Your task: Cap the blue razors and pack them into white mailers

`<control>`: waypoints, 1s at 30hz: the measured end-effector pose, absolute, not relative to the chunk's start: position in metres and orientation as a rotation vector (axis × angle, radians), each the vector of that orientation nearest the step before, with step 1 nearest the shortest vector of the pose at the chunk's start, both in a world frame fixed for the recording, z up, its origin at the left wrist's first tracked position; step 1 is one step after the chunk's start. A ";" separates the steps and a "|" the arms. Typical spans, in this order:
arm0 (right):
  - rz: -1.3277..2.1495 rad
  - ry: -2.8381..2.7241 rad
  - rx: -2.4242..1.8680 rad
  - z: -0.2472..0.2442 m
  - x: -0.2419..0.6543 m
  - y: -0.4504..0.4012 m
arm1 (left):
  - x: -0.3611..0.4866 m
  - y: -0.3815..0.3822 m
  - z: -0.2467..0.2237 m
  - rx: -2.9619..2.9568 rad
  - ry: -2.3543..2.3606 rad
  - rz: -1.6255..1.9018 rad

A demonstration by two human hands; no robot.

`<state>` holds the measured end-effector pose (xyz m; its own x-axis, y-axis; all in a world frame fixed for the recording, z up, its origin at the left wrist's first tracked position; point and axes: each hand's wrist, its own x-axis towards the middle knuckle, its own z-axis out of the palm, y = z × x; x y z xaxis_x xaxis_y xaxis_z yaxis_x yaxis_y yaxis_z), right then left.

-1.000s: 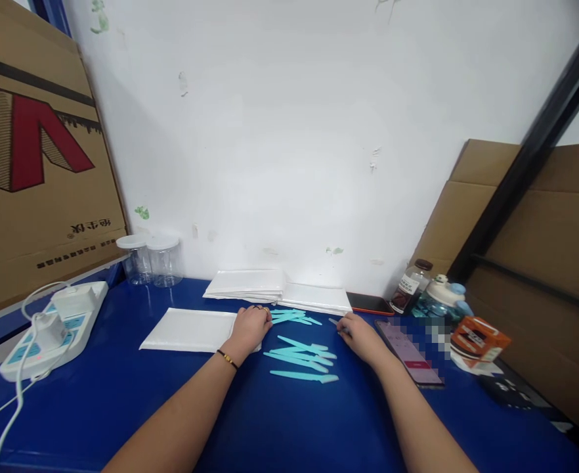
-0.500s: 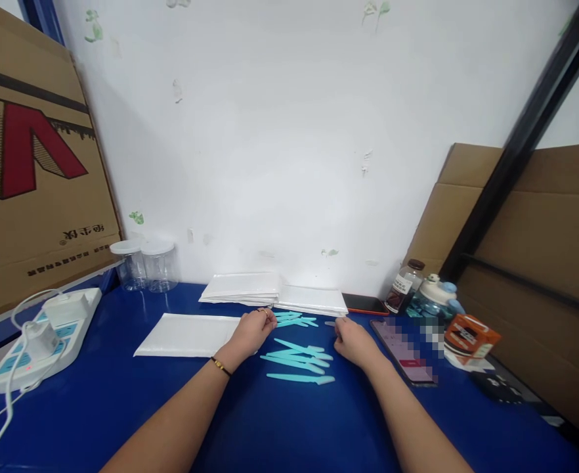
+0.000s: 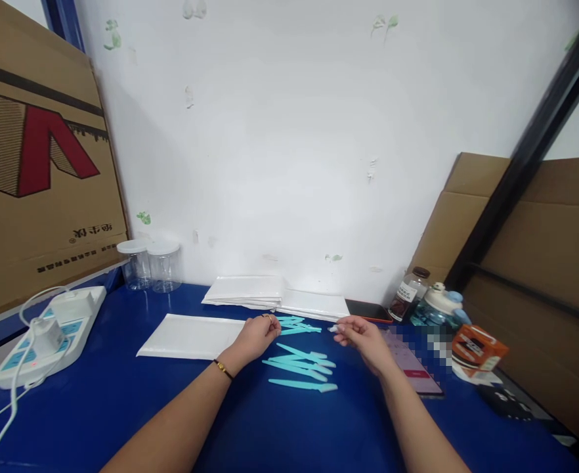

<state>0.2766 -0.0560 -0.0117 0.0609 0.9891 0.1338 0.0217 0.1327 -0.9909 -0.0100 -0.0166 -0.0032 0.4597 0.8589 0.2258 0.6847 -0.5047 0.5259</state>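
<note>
Slim turquoise eyebrow razors lie in two groups on the blue table [image 3: 250, 420]. My left hand [image 3: 257, 335] is closed, its fingertips pinched at the left ends of the upper razors [image 3: 297, 324]; the exact grip is partly hidden. My right hand [image 3: 361, 340] pinches a small whitish piece [image 3: 333, 328] between thumb and fingers, just off the right ends of that group. What this piece is stays too small to tell. Nearer to me lie several more razors [image 3: 299, 364], some crossing, with a single razor [image 3: 303, 384] in front, pale heads to the right.
A white padded envelope [image 3: 186, 336] lies left of my left hand; stacked envelopes [image 3: 245, 289] rest by the wall. Phones [image 3: 420, 368], a brown-capped bottle [image 3: 407, 295], a teal bottle [image 3: 437, 307] and an orange box [image 3: 477, 351] stand right. Clear jars [image 3: 165, 269] and a power strip [image 3: 73, 328] are left.
My right hand has turned and its fingers have opened out somewhat, showing the whitish piece more clearly. My left hand stays by the upper razors. The whole view has shifted slightly.
</note>
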 end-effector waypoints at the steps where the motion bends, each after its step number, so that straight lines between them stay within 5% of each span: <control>1: 1.062 -1.215 -1.159 -0.012 0.276 -0.056 | -0.010 -0.017 -0.003 2.351 1.302 0.670; 25: 1.258 -1.547 -1.219 -0.015 0.250 -0.063 | -0.006 -0.023 -0.004 2.365 1.132 0.544; 30: 1.008 -1.722 -1.390 -0.013 0.272 -0.060 | -0.006 -0.023 -0.004 2.413 1.122 0.442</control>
<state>0.2717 -0.0603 -0.0127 -0.1842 0.9819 0.0446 0.4417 0.1233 -0.8886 -0.0064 -0.0227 -0.0043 0.6199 0.7783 0.1000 0.6375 -0.5738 0.5141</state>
